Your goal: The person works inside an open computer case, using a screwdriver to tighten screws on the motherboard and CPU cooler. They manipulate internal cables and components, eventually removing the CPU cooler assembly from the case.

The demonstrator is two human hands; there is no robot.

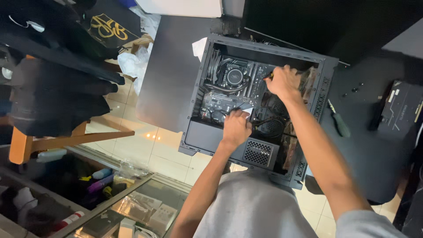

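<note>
An open black metal computer case [260,110] lies on its side across a dark table [167,75], its side panel off and the mainboard with a round black cooler [235,76] exposed. The left hand [236,128] is inside the case near the middle, fingers curled and pinching a small white piece [247,110] beside black cables [266,122]. The right hand [284,81] is deeper in the case, toward its far right corner, closed around a thin tool with a yellow tip [268,76]; the working end is hidden. A green-handled screwdriver [338,122] lies on the table just right of the case. Further right rests a black box-shaped component [401,108].
</note>
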